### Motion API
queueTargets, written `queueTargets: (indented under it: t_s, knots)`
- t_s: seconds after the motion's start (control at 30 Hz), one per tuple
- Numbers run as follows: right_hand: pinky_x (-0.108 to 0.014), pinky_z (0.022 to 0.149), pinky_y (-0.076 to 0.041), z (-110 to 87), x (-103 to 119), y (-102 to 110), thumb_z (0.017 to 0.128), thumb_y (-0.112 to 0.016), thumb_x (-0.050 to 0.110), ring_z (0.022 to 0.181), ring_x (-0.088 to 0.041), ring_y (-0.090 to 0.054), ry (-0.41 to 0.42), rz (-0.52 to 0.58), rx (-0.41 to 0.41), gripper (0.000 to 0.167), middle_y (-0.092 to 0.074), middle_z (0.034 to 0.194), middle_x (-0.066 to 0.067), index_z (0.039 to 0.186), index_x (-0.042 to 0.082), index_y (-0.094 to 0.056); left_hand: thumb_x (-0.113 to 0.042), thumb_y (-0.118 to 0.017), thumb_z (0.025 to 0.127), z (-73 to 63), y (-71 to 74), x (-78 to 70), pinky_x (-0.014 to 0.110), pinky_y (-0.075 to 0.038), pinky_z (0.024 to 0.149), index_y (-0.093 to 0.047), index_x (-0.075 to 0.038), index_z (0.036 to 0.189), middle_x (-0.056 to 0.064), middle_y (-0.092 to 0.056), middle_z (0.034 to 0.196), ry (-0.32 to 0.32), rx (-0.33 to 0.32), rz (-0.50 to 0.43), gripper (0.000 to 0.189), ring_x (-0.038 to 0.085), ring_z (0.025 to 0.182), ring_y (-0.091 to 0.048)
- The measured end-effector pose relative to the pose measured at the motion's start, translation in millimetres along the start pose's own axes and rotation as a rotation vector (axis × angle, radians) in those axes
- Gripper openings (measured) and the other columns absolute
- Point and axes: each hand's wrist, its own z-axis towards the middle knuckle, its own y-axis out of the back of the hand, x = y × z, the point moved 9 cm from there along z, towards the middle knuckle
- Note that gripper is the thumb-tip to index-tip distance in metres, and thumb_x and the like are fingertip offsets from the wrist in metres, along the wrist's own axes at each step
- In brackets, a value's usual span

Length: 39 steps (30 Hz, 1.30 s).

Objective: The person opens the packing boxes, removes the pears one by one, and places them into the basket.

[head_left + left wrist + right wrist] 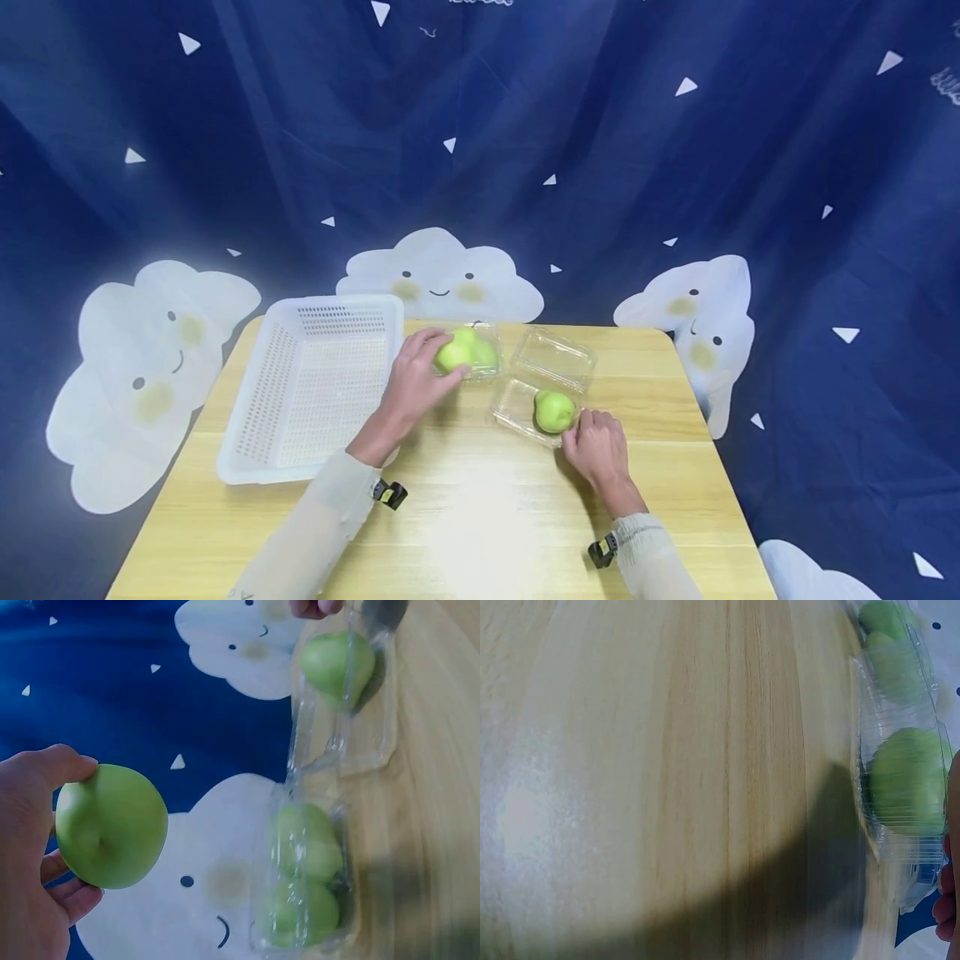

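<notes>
In the head view my left hand (416, 379) holds a green pear (453, 357) between thumb and fingers. The left wrist view shows this pear (112, 826) raised in the air, apart from the boxes. Behind it is a clear plastic box (495, 350) with two green pears (304, 844) inside. To the right lies an open clear plastic box (517, 404), its lid (555, 358) folded back, with one pear (555, 412) in its base. My right hand (600, 446) grips this box's right edge with curled fingers, partly cut off in the right wrist view.
A white perforated plastic basket (251, 417) stands on the left of the wooden table (480, 500), beside my left forearm. A dark blue curtain (480, 150) with white clouds hangs behind the table's far edge.
</notes>
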Motion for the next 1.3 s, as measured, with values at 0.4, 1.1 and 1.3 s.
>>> queueTargets:
  t_s: [0.4, 1.1, 1.3]
  knots:
    - [-0.041, 0.058, -0.046, 0.9, 0, 0, 0.079, -0.067, 0.016, 0.060, -0.026, -0.045, 0.035, -0.006, -0.051, 0.023, -0.049, 0.062, -0.007, 0.068, 0.008, -0.048, -0.025, -0.088, 0.078, 7.8, 26.6, 36.7, 0.052, -0.055, 0.109, -0.071, 0.001, 0.122, 0.020, -0.068, 0.131, 0.090, -0.066, -0.005, 0.054, 0.038, 0.124, -0.063]
    - [-0.041, 0.063, -0.048, 3.0, 0, -2, 0.084, -0.067, 0.019, 0.064, -0.026, -0.047, 0.006, -0.015, 0.018, 0.025, -0.050, 0.064, -0.007, 0.069, 0.009, -0.050, -0.033, -0.079, 0.086, 6.2, 33.2, 106.6, 0.057, -0.055, 0.102, -0.066, -0.002, 0.132, 0.024, -0.063, 0.138, 0.365, 0.078, 0.106, 0.057, 0.043, 0.125, -0.061]
    - [-0.043, 0.062, -0.048, 3.0, 1, -1, 0.083, -0.068, 0.017, 0.062, -0.026, -0.046, 0.016, -0.013, -0.011, 0.025, -0.049, 0.063, -0.006, 0.069, 0.009, -0.050, -0.032, -0.077, 0.087, 7.7, 37.2, 123.9, 0.055, -0.057, 0.098, -0.065, -0.001, 0.134, 0.026, -0.063, 0.138, 0.411, 0.100, 0.135, 0.057, 0.043, 0.123, -0.061]
